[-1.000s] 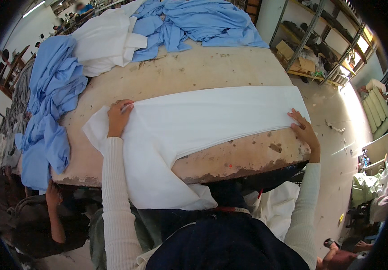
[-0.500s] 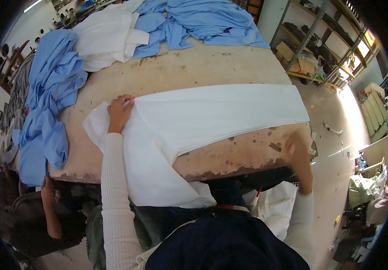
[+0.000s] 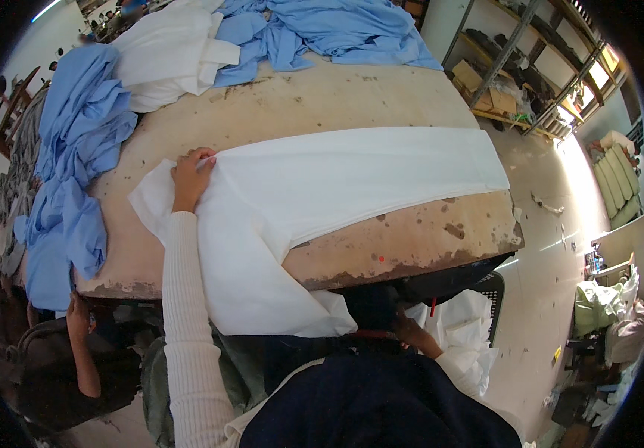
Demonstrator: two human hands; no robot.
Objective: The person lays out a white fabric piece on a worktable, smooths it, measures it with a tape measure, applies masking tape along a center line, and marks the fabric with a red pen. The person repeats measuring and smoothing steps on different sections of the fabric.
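A white folded garment lies across the worn wooden table, its long narrow part reaching the right edge and its wider part hanging over the near edge. My left hand pinches its upper left fold, fingers curled. My right hand is low below the table's near edge, beside my dark lap and a pile of white cloth in a dark crate; its fingers are in shadow.
Blue cloth drapes along the left edge; more blue and white garments lie at the back. A co-worker's arm is at lower left. Metal shelving stands at upper right; fabric bundles line the right.
My right hand has left the garment's right end and moved down and left, below the table's edge. My left hand stays on the fold.
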